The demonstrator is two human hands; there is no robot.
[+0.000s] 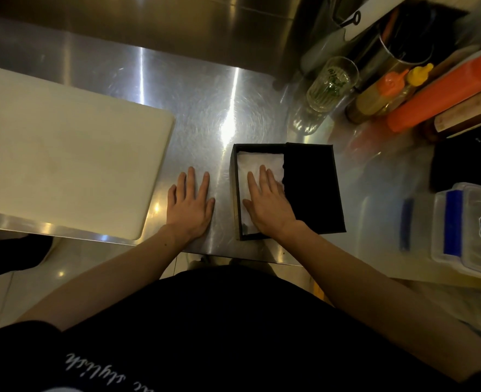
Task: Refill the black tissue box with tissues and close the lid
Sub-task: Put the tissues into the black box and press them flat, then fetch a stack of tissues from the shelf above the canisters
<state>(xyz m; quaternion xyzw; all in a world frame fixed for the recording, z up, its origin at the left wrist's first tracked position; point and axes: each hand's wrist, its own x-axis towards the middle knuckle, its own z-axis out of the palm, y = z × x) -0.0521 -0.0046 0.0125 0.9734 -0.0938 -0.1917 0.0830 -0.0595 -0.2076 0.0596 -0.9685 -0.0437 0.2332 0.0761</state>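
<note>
**Tissues pressed into the partly covered box**

View from my head, looking down on a steel counter (pixel 205 108). The black tissue box (pixel 236 193) sits near the counter's near edge, right of centre. Its black lid (pixel 313 188) covers the right part of the box and leaves the left part uncovered. White tissues (pixel 250 162) fill the uncovered part.

My right hand (pixel 270 205) lies flat on the tissues inside the box, fingers straight and pointing away from me, gripping nothing; its outer fingers reach the lid's left edge. My left hand (pixel 189 205) rests palm down on the bare counter just left of the box, fingers straight and slightly spread, also gripping nothing and not touching the box.

A pale cutting board (pixel 64 148) lies to the left. At far right stand a ribbed glass (pixel 330 83), an orange-capped bottle (pixel 389 83), a yellow-capped bottle (pixel 419 73) and a large orange squeeze bottle (pixel 443 94). A clear plastic container (pixel 471 230) with blue clips sits at near right.
</note>
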